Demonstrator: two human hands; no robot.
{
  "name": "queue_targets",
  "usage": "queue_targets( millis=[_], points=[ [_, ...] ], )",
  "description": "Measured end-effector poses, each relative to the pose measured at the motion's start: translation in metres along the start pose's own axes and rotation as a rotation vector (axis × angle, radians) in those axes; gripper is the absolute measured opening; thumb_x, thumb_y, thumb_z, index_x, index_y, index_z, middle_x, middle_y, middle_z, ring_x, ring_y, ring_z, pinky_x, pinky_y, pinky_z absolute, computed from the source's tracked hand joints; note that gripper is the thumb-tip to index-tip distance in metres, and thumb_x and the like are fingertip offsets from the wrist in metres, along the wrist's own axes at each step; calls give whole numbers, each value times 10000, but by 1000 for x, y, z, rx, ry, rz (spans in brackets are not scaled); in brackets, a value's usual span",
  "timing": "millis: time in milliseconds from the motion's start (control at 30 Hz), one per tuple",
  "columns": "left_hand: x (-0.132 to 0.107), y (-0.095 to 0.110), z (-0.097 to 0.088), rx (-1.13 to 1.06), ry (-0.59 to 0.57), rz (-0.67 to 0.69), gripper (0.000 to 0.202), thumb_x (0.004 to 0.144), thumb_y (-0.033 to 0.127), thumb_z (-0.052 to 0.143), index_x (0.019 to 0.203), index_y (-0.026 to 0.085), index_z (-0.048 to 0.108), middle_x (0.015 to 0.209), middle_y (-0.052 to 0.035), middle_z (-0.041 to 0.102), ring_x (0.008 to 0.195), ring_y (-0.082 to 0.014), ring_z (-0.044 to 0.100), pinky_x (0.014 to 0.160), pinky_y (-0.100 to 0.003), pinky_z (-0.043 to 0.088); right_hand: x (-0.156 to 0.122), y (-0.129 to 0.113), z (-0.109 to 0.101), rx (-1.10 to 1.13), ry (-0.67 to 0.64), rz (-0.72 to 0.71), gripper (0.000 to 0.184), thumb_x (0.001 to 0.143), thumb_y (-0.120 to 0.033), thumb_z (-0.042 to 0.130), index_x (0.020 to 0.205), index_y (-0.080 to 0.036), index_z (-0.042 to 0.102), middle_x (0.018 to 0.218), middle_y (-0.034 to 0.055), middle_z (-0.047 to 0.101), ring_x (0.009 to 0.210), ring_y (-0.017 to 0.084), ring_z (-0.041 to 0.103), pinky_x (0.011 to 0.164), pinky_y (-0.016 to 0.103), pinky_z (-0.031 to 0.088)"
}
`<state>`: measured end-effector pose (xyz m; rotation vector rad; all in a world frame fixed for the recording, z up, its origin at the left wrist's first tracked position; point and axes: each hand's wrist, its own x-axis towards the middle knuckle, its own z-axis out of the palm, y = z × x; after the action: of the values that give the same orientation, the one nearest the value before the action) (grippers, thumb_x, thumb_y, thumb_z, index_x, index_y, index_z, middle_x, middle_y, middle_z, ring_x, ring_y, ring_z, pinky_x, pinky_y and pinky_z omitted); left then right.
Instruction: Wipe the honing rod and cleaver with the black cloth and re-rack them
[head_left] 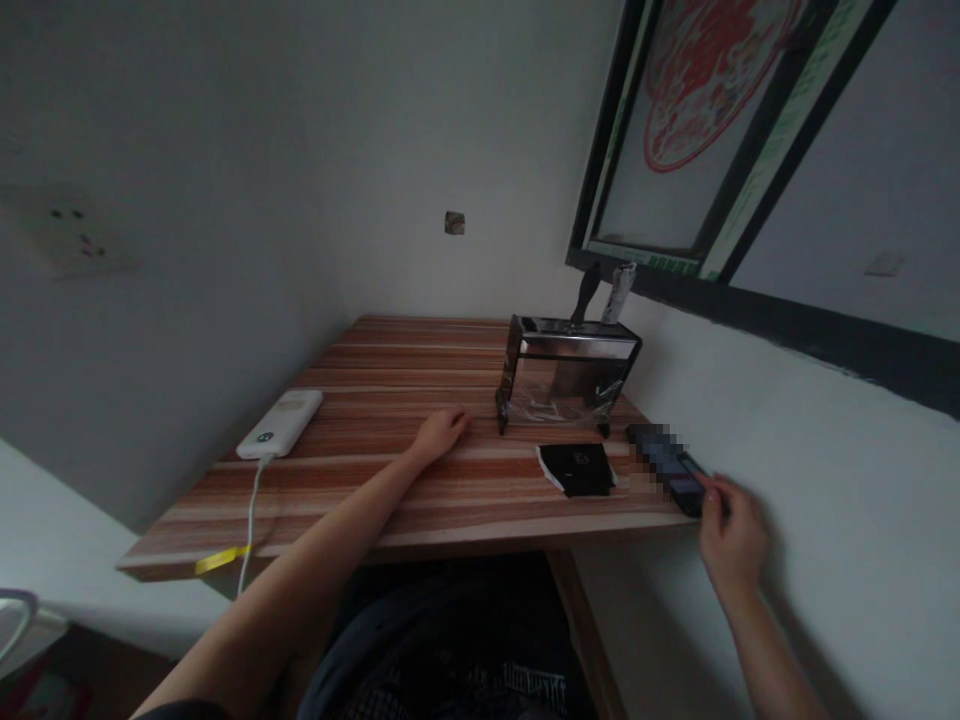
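My left hand (442, 434) rests on the striped wooden table (420, 370), its fingers loosely laid out toward the right. Nothing shows in it, though the fingertips are partly hidden. At the table's right edge, my right hand (733, 535) grips the near end of a dark smartphone (684, 482), with thumb and fingers around its corner. The phone lies slanted, and part of it is blurred out. Left of it is a flat black packet (581, 468) with a white edge. Behind that packet stands a shiny metal holder (574, 348) with dark feet and crinkled clear plastic.
Two handles (586, 292) stick up from the holder's top. On the left lies a white power bank (282, 424) with a white cable (253, 520) running over the front edge. Yellow tape (222, 559) sits on that edge. Walls border the table; a framed window (697, 130) is upper right.
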<state>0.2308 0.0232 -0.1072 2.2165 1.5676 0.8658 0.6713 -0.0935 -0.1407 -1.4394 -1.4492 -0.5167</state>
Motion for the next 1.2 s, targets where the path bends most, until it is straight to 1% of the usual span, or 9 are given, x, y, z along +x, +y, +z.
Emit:
queue_targets(
  millis=[300, 433, 533, 700, 800, 900, 1000, 1100, 1200],
  points=[
    [0, 0, 0, 2, -2, -7, 284, 889, 275, 411, 843, 180, 675, 653, -10, 658, 652, -159, 605, 608, -220, 400, 7, 4, 8, -7, -131, -35, 223, 862, -308, 383, 975, -178, 523, 1036, 147, 632, 1053, 300, 531, 911, 462, 405],
    [1, 0, 0, 7, -1, -9, 299, 891, 284, 400, 844, 181, 677, 652, -12, 658, 647, -164, 604, 615, -227, 402, 8, 11, 12, -52, -193, -101, 216, 848, -294, 385, 985, -176, 503, 1033, 152, 626, 1056, 309, 522, 906, 462, 414],
    [0, 0, 0, 10, -4, -10, 301, 896, 286, 397, 846, 181, 675, 652, -12, 657, 650, -163, 607, 611, -227, 402, 9, 11, 11, -88, -216, -105, 230, 847, -300, 390, 989, -166, 511, 1032, 158, 627, 1033, 308, 528, 894, 455, 425],
    [0, 0, 0, 19, -13, -23, 292, 917, 284, 403, 839, 176, 663, 667, -11, 654, 674, -161, 616, 626, -243, 424, 9, -7, 2, -55, -98, -62, 241, 851, -306, 422, 988, -158, 555, 981, 146, 642, 945, 286, 555, 851, 427, 437],
    [0, -1, 1, 23, -27, -30, 262, 929, 324, 451, 878, 147, 639, 770, -19, 657, 718, -150, 619, 695, -294, 474, 6, -23, -1, 0, -32, -79, 200, 865, -291, 439, 926, -170, 586, 887, 114, 655, 863, 257, 569, 805, 391, 440],
    [1, -2, 2, 23, -43, -35, 255, 914, 361, 509, 943, 129, 612, 879, -30, 647, 763, -142, 622, 731, -338, 512, 5, -42, 3, 56, 1, -127, 186, 880, -280, 441, 804, -183, 581, 742, 77, 629, 740, 223, 564, 723, 343, 438],
    [1, -3, 2, 21, -50, -37, 249, 919, 351, 505, 941, 128, 614, 872, -29, 647, 768, -143, 625, 734, -340, 518, 10, -76, 15, 199, -27, -146, 221, 894, -256, 437, 709, -195, 541, 656, 43, 582, 648, 184, 546, 643, 286, 420],
    [1, -4, 2, 14, -56, -34, 247, 922, 346, 500, 941, 129, 617, 875, -31, 650, 778, -147, 628, 743, -345, 518, 22, -130, 32, 407, -219, -179, 272, 916, -258, 417, 667, -202, 510, 616, 15, 553, 601, 154, 535, 603, 254, 393],
    [2, -6, 3, 2, -60, -28, 249, 939, 327, 463, 943, 138, 625, 902, -44, 651, 826, -162, 627, 773, -358, 514, 35, -197, 54, 487, -412, -267, 331, 923, -293, 422, 612, -203, 491, 564, -3, 525, 550, 135, 502, 567, 245, 347]
  ],
)
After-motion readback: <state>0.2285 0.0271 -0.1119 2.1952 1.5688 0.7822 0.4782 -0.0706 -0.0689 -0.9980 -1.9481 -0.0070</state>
